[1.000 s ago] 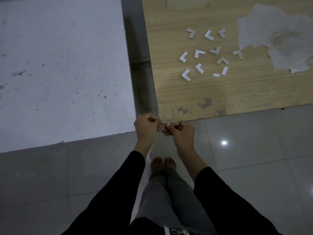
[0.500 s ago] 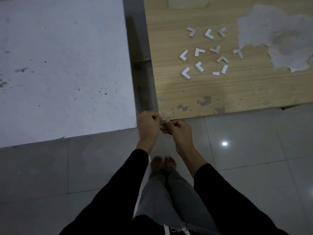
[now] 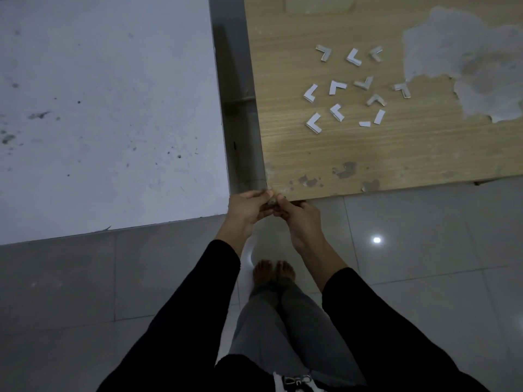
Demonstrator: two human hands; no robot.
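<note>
Left hand (image 3: 246,210) and right hand (image 3: 300,219) fingers pinch a small piece (image 3: 271,203), apparently folding it to match the L-shaped pieces (image 3: 336,111) on the table (image 3: 396,154).

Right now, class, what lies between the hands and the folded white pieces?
Head view: only bare wooden table with chipped patches separates the left hand and right hand from the folded white pieces.

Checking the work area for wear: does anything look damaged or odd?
Yes. The wooden table's veneer has peeled away in a large pale patch at its far right, with smaller chips along the near edge. Among the white L-shaped pieces, two lie as short straight bits rather than corners.
</note>
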